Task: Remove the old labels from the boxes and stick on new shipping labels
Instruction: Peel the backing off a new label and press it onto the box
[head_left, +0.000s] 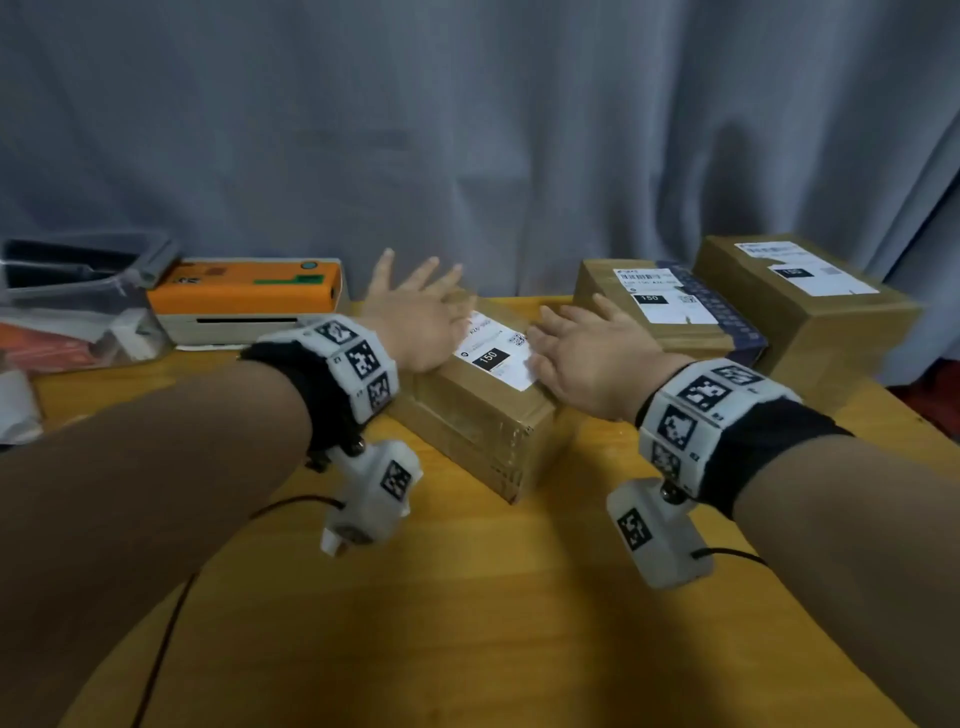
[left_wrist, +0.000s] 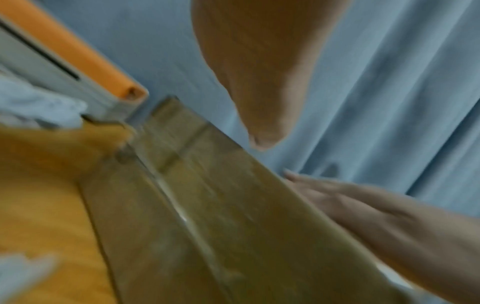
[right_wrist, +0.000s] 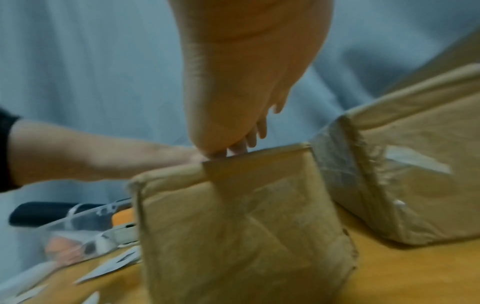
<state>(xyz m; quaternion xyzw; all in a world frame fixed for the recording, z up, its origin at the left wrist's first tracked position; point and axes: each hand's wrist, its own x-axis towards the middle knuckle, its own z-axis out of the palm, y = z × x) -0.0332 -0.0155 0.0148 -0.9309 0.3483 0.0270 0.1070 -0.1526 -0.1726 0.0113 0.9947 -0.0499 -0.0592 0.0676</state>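
A brown cardboard box (head_left: 478, 421) lies at the middle of the wooden table, with a white shipping label (head_left: 496, 351) marked 150 on its top. My left hand (head_left: 415, 312) hovers with spread, straight fingers over the label's left edge. My right hand (head_left: 587, 343) lies flat with straight fingers at the label's right edge, on the box top. The right wrist view shows the same box (right_wrist: 233, 226) from its end, with my right hand (right_wrist: 246, 133) at its upper rim. The left wrist view is blurred; the box side (left_wrist: 221, 216) fills it.
Two more labelled boxes (head_left: 670, 306) (head_left: 810, 306) stand at the back right. An orange and white label printer (head_left: 244, 301) sits back left, beside a clear plastic bin (head_left: 78, 306). A grey curtain (head_left: 467, 130) hangs behind. Paper scraps (right_wrist: 109, 265) lie left of the box.
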